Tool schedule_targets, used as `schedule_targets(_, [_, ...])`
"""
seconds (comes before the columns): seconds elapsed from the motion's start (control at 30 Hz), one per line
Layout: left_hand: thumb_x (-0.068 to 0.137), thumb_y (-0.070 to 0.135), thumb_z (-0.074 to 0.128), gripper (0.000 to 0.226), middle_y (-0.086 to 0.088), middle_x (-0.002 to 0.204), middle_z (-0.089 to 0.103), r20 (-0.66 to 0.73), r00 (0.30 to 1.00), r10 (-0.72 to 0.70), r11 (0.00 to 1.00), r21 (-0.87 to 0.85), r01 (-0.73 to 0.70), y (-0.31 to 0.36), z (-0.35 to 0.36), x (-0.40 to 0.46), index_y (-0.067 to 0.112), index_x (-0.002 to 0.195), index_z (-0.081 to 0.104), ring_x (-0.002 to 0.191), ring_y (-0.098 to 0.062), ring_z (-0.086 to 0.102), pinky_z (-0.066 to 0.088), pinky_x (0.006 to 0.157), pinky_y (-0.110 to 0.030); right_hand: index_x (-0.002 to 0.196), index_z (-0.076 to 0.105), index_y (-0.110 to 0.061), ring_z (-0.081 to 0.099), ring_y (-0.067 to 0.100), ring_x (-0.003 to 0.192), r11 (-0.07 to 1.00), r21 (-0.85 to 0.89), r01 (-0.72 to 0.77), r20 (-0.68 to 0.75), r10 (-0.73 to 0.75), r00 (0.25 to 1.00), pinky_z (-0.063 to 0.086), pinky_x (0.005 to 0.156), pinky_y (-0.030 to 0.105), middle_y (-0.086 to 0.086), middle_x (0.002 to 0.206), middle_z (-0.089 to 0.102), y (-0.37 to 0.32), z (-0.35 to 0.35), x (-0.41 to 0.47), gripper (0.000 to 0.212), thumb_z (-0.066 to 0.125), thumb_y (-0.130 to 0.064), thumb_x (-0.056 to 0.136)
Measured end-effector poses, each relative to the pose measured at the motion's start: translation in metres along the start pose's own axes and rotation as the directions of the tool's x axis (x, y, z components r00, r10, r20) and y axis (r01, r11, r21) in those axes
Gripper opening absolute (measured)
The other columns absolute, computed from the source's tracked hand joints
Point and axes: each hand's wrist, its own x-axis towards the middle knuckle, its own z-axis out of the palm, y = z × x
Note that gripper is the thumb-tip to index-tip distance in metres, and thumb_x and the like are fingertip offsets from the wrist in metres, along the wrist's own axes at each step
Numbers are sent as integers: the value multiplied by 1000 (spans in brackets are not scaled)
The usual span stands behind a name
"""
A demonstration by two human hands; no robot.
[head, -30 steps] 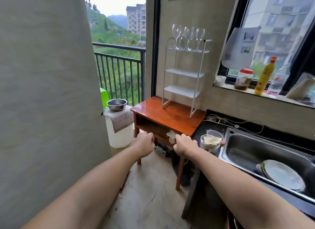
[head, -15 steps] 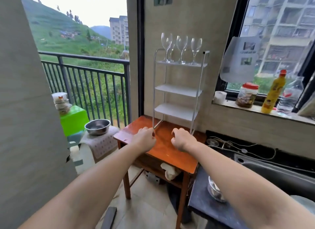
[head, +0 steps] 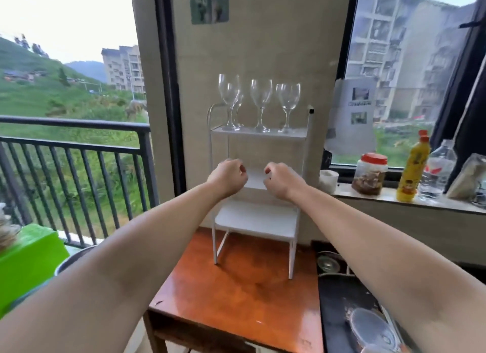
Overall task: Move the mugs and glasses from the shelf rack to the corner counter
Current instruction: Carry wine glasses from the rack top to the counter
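Grip: left hand (head: 228,178) and right hand (head: 279,180) loosely curled, empty, level with middle shelf.
Glasses: wine glasses (head: 260,104) upright on shelf rack (head: 259,134) top tier, 12 o'clock above hands.
Why: likely raised for reaching stems.

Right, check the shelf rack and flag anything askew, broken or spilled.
Nothing stands out. The wine glasses stand upright on the top tier of the white shelf rack, which sits level on the wooden table; both lower tiers look bare.
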Motion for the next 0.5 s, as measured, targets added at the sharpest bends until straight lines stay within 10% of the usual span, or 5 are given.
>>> schedule_targets(0.3, [88,11,44,22,-17,89,65,-123,989,84,991,-94,-96,16,-8,113,1,86,62,90,-34,60,46,72,-34,116,56,4,60,37,104,951,305,-44,-371,161,915,51,91,45,23,115,62,4,-46,112,30,43,-8,91])
schedule_targets(0.5, [85,7,43,31,-9,57,44,-356,934,-20,982,-184,-49,23,-12,170,7,55,41,65,-27,43,34,58,-30,129,44,10,72,36,82,642,744,-184,-143,422,895,60,77,48,18,95,62,13,-61,163,40,38,4,91])
